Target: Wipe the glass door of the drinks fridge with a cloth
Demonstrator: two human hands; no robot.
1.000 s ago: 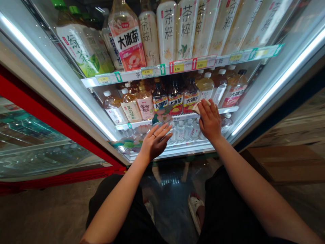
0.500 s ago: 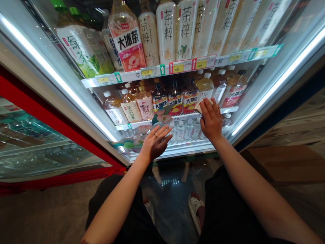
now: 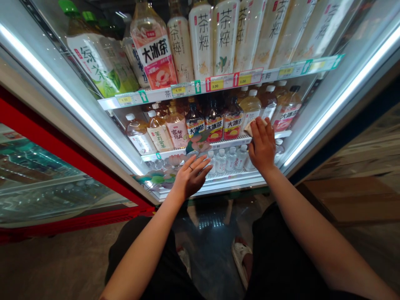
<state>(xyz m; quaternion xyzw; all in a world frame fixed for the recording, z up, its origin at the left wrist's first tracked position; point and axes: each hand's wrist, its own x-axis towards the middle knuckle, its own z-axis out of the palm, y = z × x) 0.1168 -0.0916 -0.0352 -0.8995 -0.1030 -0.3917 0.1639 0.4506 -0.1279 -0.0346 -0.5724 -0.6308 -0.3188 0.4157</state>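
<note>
My right hand point(image 3: 263, 146) presses a pale folded cloth point(image 3: 249, 128) against the glass front of a lit drinks fridge, level with the middle shelf. Its fingers lie over the cloth and hide most of it. Lower and to the left, my left hand point(image 3: 191, 177) has its fingers stretched out and holds nothing; a ring shows on one finger. Just above those fingers is a lotus flower decal point(image 3: 200, 145) on the glass. Whether the left fingertips touch the pane, I cannot tell. Behind the glass stand dark iced tea bottles point(image 3: 214, 121).
Tall tea bottles point(image 3: 225, 37) fill the upper shelf, above a strip of price tags point(image 3: 243, 79). Small clear bottles point(image 3: 221, 160) stand at the bottom. A red-framed fridge point(image 3: 137, 204) adjoins on the left. On the right lies a cardboard box point(image 3: 353, 200).
My right hand has slid slightly to the right over the glass with the cloth. The left hand stays almost where it was. The view has shifted a little.
</note>
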